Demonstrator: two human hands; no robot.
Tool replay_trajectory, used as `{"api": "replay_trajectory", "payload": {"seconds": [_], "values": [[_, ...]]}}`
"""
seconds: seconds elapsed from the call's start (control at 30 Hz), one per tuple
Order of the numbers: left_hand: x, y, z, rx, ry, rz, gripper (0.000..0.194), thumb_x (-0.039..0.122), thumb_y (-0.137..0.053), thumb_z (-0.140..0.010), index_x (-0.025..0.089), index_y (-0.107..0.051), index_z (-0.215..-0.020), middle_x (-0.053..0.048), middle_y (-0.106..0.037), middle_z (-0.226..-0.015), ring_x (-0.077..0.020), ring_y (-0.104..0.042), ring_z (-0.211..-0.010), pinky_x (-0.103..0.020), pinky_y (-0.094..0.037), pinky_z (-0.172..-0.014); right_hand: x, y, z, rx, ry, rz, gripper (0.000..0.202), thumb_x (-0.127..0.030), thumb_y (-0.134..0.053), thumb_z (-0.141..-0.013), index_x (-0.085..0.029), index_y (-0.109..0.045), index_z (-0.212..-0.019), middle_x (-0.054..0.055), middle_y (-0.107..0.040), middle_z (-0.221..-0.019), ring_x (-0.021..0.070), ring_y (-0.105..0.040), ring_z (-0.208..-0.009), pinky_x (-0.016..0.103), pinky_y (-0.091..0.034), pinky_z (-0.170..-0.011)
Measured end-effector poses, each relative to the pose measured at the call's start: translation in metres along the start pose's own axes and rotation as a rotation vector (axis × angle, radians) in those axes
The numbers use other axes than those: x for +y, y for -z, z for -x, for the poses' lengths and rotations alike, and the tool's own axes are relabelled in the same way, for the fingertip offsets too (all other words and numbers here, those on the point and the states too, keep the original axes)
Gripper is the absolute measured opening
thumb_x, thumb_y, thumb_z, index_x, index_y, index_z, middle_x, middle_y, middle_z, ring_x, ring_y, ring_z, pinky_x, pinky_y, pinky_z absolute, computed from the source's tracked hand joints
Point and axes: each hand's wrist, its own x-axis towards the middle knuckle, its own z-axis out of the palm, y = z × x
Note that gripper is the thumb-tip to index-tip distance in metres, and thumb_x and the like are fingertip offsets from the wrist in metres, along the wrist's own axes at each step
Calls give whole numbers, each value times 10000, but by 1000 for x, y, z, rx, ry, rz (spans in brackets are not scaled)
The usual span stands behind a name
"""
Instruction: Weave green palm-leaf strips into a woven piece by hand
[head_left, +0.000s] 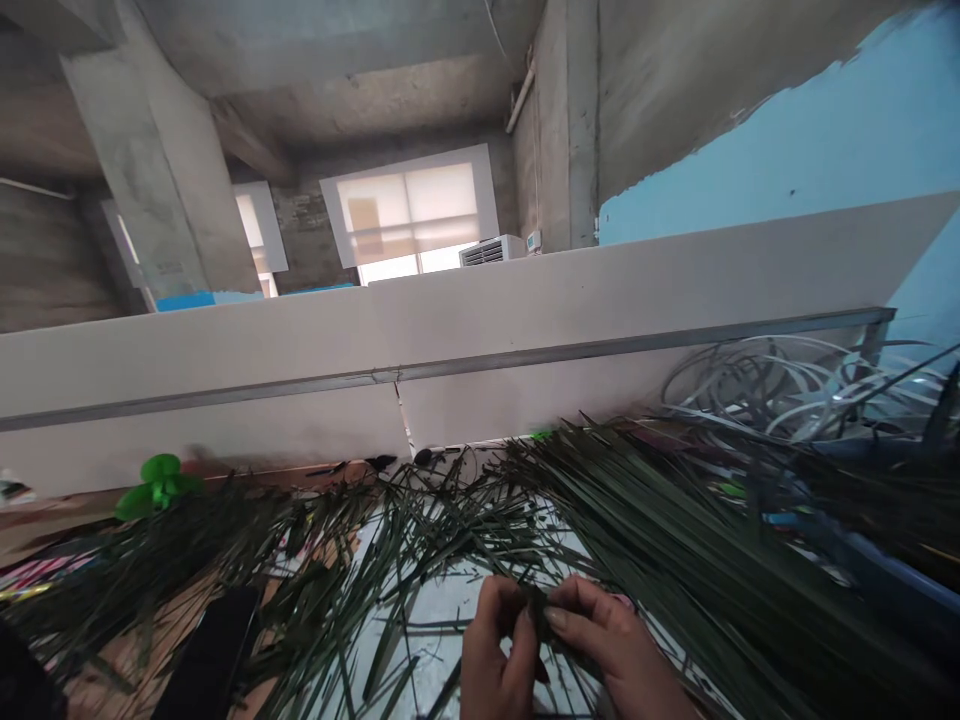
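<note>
My left hand and my right hand are close together over the work surface, at the bottom centre of the head view. Thumbs and forefingers of both are pinched on a small dark green piece of leaf, partly hidden by the fingers. Whether it is folded or woven I cannot tell. Beneath and beyond the hands, cut leaf strips lie scattered over a white sheet. To the right of my right hand lies a thick bundle of long green leaves.
A dark flat object lies at the lower left among leaf scraps. Farther back is a bright green plastic item. Coiled white strips and a blue container are on the right. A pale partition stands behind.
</note>
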Motion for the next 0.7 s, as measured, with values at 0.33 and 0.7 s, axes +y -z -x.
{"api": "replay_trajectory", "payload": {"seconds": [0.33,0.7], "values": [[-2,13,3,-2,-304,-362,127,259,-546,-887,211,-588,-778,16,-553,-654,-142,-501,-599,-237,-386,-593,23,10,-2,19,-21,30,192,-318,-820,-635,-201,-676,-684,-30,-572,-593,186,-563,-642,301,-472,-712],[20,14,-5,-102,35,-4,90,250,-612,-830,176,-626,-880,-39,-655,-802,-184,-591,-750,-275,-471,-698,4,6,-1,23,106,184,216,-353,-796,-668,-178,-679,-716,-6,-635,-694,197,-545,-726,306,-448,-710]]}}
